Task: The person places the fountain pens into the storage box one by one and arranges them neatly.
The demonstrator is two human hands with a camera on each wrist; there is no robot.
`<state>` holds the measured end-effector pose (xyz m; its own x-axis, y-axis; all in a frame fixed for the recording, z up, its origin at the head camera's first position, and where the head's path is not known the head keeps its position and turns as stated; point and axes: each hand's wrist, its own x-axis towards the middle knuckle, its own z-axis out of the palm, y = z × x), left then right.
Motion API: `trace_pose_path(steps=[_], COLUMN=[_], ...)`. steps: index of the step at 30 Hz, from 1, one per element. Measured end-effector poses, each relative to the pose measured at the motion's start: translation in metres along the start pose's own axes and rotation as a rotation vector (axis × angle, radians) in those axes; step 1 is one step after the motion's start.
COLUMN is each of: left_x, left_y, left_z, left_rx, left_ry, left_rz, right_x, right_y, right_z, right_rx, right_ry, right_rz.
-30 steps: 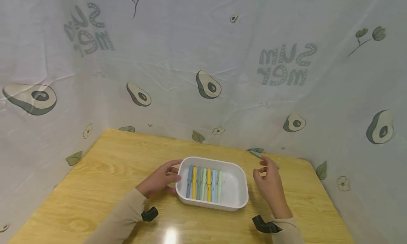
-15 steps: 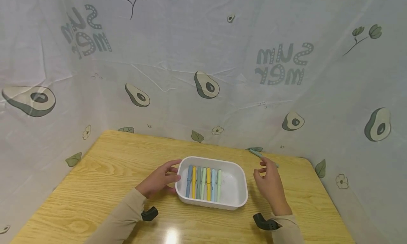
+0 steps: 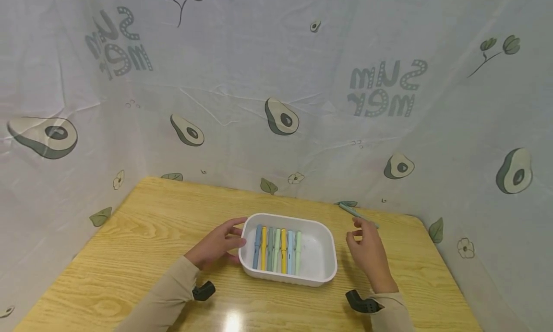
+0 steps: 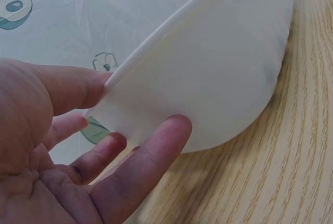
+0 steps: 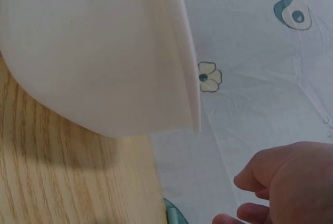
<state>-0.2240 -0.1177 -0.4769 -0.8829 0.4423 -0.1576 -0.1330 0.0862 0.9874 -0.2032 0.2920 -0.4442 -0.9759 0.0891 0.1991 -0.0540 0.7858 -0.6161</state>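
A white plastic tray (image 3: 319,260) sits on the table with several capped pens side by side in its left part: blue (image 3: 257,245), yellow, grey-green, pale green and light blue. My left hand (image 3: 216,243) is at its left end, fingers spread and touching the rim and outer wall, as the left wrist view also shows. Beyond the tray's right side, my right hand (image 3: 369,255) hovers with loosely bent fingers and nothing between them. A grey-green pen (image 3: 351,211) lies slantwise on the table just past those fingertips, near the back edge.
The wood-grain table (image 3: 164,216) meets a pale curtain (image 3: 233,144) printed with avocados at the back and both sides. Dark curved mounts (image 3: 363,303) sit at both wrists. The tray's right part shows bare floor.
My right hand has drawn back slightly from the grey-green pen, so more of the pen shows. The left hand and tray have stayed in place.
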Motion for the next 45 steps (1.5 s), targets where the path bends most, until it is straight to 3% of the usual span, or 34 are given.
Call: trace_pose_path(steps=[8,13,23,29,36,40,45], left_x=[0.0,0.0,-0.002,-0.002,-0.002,-0.002,-0.001], left_y=[-0.001,0.0,-0.001,0.0,-0.001,0.0,0.0], left_z=[0.0,-0.001,-0.001,-0.001,-0.002,-0.003,-0.003], left_rx=[0.014,0.012,0.013,0.002,-0.012,-0.014,-0.013], left_ry=[0.001,0.004,0.008,0.0,-0.012,-0.015,-0.019], left_rz=[-0.009,-0.008,-0.005,-0.003,-0.009,-0.004,-0.006], right_x=[-0.002,-0.001,-0.003,-0.002,0.0,0.004,0.015], right_y=[-0.001,0.0,0.005,0.006,0.008,0.011,0.025], right_z=[0.002,0.005,0.012,0.018,0.016,0.012,0.014], right_rx=[0.01,0.029,0.053,0.063,0.055,0.038,0.007], right_ry=[0.011,0.037,0.118,0.2,0.24,0.224,0.104], right_rz=[-0.005,-0.066,-0.073,-0.125,-0.166,-0.144,-0.03])
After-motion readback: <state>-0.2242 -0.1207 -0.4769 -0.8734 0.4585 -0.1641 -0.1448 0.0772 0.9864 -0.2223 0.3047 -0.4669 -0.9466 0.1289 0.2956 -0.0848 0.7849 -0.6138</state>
